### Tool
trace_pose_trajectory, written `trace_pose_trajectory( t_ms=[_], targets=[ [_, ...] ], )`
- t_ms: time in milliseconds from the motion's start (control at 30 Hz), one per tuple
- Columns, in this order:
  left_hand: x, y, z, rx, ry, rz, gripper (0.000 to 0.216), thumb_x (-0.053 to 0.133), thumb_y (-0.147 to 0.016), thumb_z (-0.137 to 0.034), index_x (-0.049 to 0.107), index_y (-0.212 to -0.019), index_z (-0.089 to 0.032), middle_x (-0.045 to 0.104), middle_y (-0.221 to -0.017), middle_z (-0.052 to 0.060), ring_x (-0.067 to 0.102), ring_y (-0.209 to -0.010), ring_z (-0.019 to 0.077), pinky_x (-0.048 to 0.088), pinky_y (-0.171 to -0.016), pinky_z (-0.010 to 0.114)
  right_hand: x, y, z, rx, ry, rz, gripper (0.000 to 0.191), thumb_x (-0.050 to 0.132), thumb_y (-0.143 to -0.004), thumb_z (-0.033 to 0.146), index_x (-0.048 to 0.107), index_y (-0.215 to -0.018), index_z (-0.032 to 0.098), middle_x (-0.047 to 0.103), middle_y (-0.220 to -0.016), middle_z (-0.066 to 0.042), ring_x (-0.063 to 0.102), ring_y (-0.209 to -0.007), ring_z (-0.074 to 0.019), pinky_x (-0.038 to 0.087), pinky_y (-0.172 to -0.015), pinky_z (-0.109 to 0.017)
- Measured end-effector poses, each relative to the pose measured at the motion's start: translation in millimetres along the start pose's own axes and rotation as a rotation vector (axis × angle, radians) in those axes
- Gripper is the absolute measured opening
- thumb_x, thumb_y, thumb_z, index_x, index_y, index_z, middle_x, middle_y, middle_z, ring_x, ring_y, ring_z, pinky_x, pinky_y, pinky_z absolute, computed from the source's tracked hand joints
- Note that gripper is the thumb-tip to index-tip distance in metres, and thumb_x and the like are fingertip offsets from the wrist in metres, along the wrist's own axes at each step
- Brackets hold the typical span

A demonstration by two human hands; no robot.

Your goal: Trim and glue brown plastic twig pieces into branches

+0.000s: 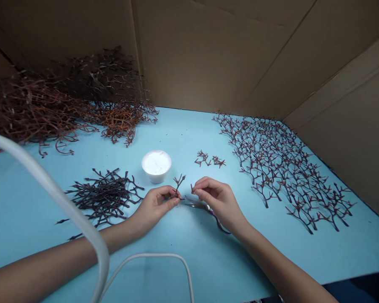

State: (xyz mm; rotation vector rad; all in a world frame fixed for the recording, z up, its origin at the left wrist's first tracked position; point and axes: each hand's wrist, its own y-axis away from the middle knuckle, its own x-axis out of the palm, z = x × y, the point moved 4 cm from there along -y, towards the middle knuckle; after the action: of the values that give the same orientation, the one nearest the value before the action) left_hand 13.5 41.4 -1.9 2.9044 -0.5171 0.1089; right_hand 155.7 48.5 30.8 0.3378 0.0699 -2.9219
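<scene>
Between the thumb and fingers of my left hand (158, 206) is a small dark branched twig (179, 182), its forked tips pointing up. My right hand (219, 200) pinches a short reddish-brown twig piece (192, 189), held a little to the right of the branched twig and apart from it. Under my right hand lies a pair of scissors (216, 219), its blades toward my left hand and its handles partly hidden. Just beyond my left hand stands a white cup (156, 166) filled with a white substance. Small reddish twig pieces (203, 157) lie beyond my right hand.
A pile of dark twigs (105, 195) lies left of the cup. Large heaps of brown and reddish branches (34, 107) fill the back left. Many branched twigs (265, 155) are spread at the right. Cardboard walls (208, 54) enclose the blue table (189, 139). A white tube (82, 219) crosses the foreground.
</scene>
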Motion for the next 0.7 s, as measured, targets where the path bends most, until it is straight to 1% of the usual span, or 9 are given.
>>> trace_pose_trajectory(
  t_ms=[100,200,367,700],
  targets=[
    [0,1,0,0.017,-0.014,0.017,0.011,0.054,-0.065,-0.025,0.052,-0.066,-0.014,0.05,-0.066,0.0,0.045,-0.067,0.0125,0.034,-0.064,0.023,10,3,-3,0.128,-0.216,0.047,0.007,0.056,-0.067,0.021,0.057,-0.062,0.016,0.053,-0.067,0.0,0.045,-0.052,-0.0064,0.036,-0.048,-0.021],
    [0,0,-1,0.034,-0.021,0.016,0.01,0.054,-0.065,-0.024,0.052,-0.065,-0.014,0.05,-0.065,0.0,0.045,-0.067,0.0125,0.035,-0.065,0.023,15,3,-7,0.178,-0.303,0.034,0.007,0.058,-0.064,0.021,0.057,-0.06,0.016,0.053,-0.064,0.001,0.043,-0.05,-0.0052,0.035,-0.048,-0.02],
    [1,-1,-2,0.032,-0.026,-0.001,0.01,0.055,-0.064,-0.024,0.051,-0.064,-0.014,0.05,-0.064,0.0,0.045,-0.066,0.0124,0.036,-0.064,0.023,18,4,-12,0.234,-0.367,0.001,0.007,0.06,-0.063,0.022,0.058,-0.059,0.016,0.054,-0.061,0.003,0.041,-0.047,-0.0043,0.034,-0.046,-0.02],
    [1,0,-5,0.018,-0.016,-0.027,0.01,0.055,-0.063,-0.023,0.049,-0.063,-0.015,0.048,-0.062,-0.001,0.045,-0.063,0.0117,0.036,-0.062,0.024,21,5,-15,0.239,-0.399,0.001,0.006,0.061,-0.062,0.022,0.059,-0.06,0.016,0.055,-0.062,0.002,0.042,-0.047,-0.0044,0.036,-0.046,-0.018]
  ],
)
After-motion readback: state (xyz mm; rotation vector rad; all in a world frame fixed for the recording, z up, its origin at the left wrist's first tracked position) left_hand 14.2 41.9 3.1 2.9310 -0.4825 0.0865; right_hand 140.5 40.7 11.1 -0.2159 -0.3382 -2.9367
